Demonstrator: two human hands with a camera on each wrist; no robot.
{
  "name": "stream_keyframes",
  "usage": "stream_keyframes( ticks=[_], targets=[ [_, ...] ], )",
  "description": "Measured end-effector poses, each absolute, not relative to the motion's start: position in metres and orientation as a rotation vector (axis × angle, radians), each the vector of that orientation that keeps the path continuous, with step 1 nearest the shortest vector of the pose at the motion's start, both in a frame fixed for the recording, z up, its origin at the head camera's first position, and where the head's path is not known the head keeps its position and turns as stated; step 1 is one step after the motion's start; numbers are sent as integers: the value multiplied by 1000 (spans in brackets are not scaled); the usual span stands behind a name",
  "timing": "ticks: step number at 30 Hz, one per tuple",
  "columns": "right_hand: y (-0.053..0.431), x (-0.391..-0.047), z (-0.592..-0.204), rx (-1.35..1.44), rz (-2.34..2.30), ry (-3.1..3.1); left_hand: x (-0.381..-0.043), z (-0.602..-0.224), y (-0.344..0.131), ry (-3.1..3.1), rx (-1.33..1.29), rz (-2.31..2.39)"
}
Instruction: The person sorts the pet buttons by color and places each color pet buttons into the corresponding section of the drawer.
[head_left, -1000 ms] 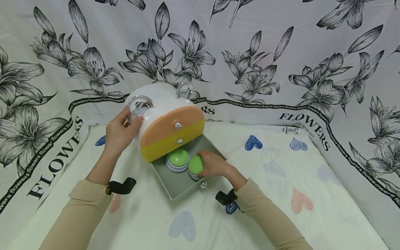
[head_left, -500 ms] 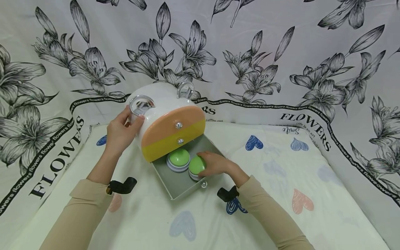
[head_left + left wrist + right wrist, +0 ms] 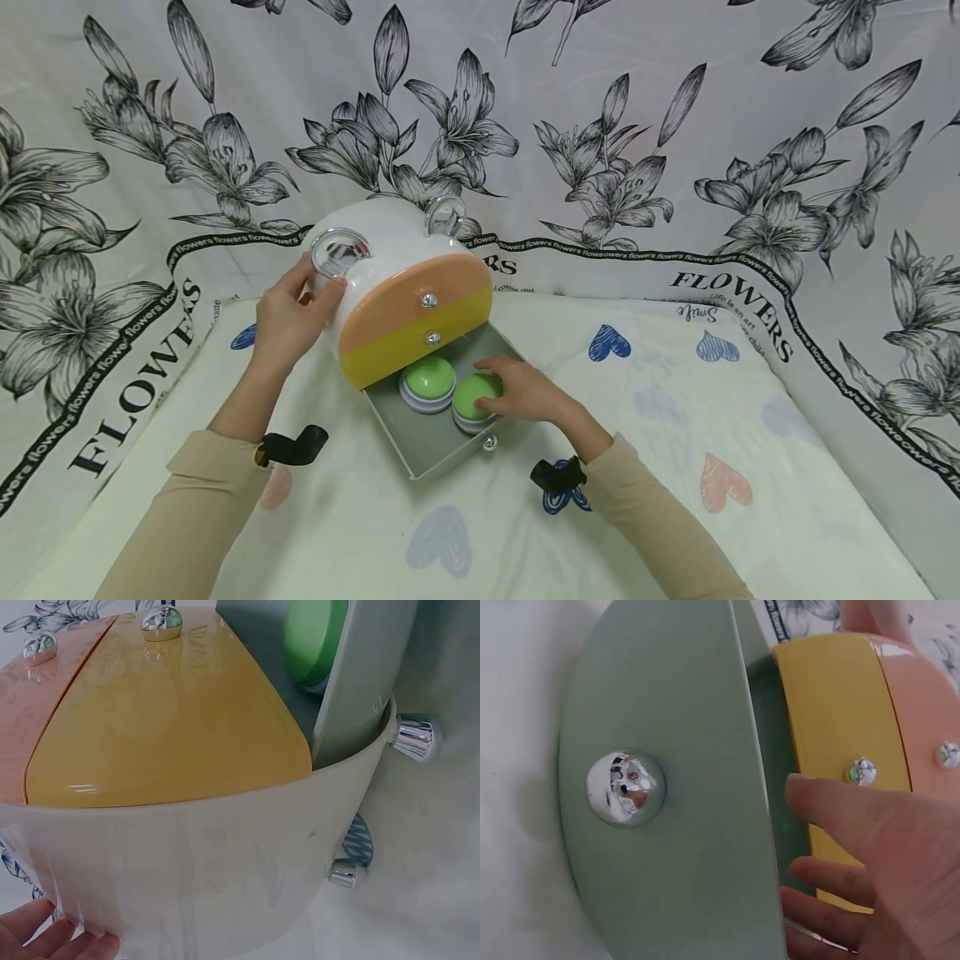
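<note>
The white rounded plastic drawer box (image 3: pixel 390 258), w/ peach and yellow drawer fronts and chrome knobs, stands at the back of the heart-print cream cloth (image 3: pixel 675 467). Its bottom grey-green drawer (image 3: pixel 427 442) is pulled out toward the person. Two round green-topped white tins sit inside it side by side, touching or nearly so: the left green tin (image 3: pixel 428 384) partly under the yellow front, the right green tin (image 3: pixel 473 400) nearer the drawer's front wall.

Left hand (image 3: pixel 288 321) rests on the box's left side, fingers wrapped to the white shell, thumb up near the chrome ring; in the left wrist view only the fingertips (image 3: pixel 60 937) show at the shell's lower edge. Right hand (image 3: pixel 525 392) lies over the right green tin, fingers relaxed and apart, tips on the lid, not clamped round it; the right wrist view shows those fingers spread above the drawer.

To do it well, as I judge it: keep the left hand braced so the light box doesn't skid on the soft cloth. W/ the right, seat that tin flat on the drawer floor, clear of the front wall and below the yellow front's lower edge, so nothing catches. Lift fingers straight up, w/o dragging the tin. Then push at the chrome drawer knob (image 3: pixel 625 787), square-on, not at a corner.
</note>
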State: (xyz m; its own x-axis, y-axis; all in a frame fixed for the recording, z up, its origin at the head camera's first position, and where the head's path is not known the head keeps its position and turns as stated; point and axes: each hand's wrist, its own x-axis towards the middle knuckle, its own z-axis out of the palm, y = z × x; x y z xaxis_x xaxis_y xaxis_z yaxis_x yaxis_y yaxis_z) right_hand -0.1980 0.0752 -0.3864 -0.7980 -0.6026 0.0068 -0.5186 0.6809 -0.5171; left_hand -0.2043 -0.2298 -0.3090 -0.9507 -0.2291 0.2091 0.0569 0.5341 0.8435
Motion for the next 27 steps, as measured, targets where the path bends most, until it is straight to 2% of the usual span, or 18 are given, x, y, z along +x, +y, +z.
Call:
stream_keyframes(
  ticks=[15,27],
  targets=[
    [90,-167,-391,-933,-1220,2900,-204,-309,-230,-2474,128,-1383],
    [107,-138,-410,-803,-1497,2971,-204,-309,-229,-2476,142,-1385]
  ],
)
